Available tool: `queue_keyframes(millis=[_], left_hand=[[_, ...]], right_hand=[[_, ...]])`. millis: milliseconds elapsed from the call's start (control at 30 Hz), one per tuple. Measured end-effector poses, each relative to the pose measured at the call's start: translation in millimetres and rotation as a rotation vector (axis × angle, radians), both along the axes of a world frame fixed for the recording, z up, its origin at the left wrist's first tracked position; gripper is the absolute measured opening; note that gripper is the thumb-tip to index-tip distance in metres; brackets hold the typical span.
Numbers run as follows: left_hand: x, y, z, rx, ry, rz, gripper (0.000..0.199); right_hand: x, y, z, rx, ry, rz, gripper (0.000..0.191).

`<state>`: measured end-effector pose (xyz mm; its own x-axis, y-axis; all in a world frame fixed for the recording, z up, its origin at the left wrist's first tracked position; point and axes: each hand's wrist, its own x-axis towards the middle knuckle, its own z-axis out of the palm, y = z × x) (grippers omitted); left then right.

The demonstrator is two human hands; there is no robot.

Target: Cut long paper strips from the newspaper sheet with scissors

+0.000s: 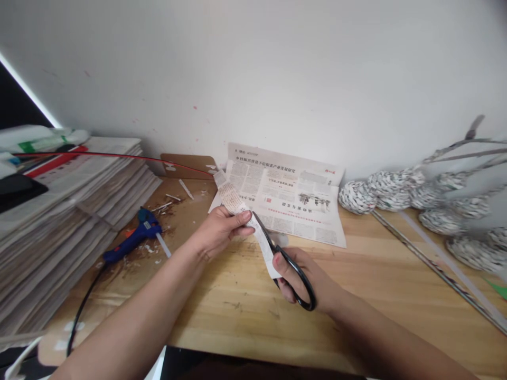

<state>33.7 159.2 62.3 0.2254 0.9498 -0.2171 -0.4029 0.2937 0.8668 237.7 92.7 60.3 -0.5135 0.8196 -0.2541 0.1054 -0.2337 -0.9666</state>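
A narrow strip of printed newspaper [230,194] is pinched between the thumb and fingers of my left hand [225,227], above the wooden table [222,311]. Its lower end hangs toward my right hand [295,277], which grips the black-handled scissors [303,285]. The scissor blades point up and left along the strip, their tips close to my left thumb. Whether the blades are closed on the paper I cannot tell. Just behind both hands a newspaper sheet [277,195] lies on the table against the wall.
A blue glue gun [134,237] lies at left on a stained brown board [178,206] with scraps. Beside it rises a tall stack of newspapers [99,211]. Several braided paper bundles [358,196] and a long thin rod [428,261] occupy the right side.
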Motion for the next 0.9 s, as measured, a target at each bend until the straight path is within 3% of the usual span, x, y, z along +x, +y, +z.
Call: queue_keyframes(millis=[400, 600, 900], left_hand=[[-0.8, 1.5, -0.8, 0.005, -0.003, 0.002, 0.032], [3.3, -1.3, -6.4, -0.018, 0.011, -0.006, 0.031], [2.1, 0.3, -4.6, -0.027, -0.007, 0.011, 0.034]], right_hand=[[7.1, 4.9, 1.5, 0.051, -0.056, 0.074, 0.066], [7.5, 5.4, -0.8, 0.173, -0.102, 0.079, 0.066], [-0.5, 1.7, 5.1, 0.069, -0.072, 0.016, 0.071]])
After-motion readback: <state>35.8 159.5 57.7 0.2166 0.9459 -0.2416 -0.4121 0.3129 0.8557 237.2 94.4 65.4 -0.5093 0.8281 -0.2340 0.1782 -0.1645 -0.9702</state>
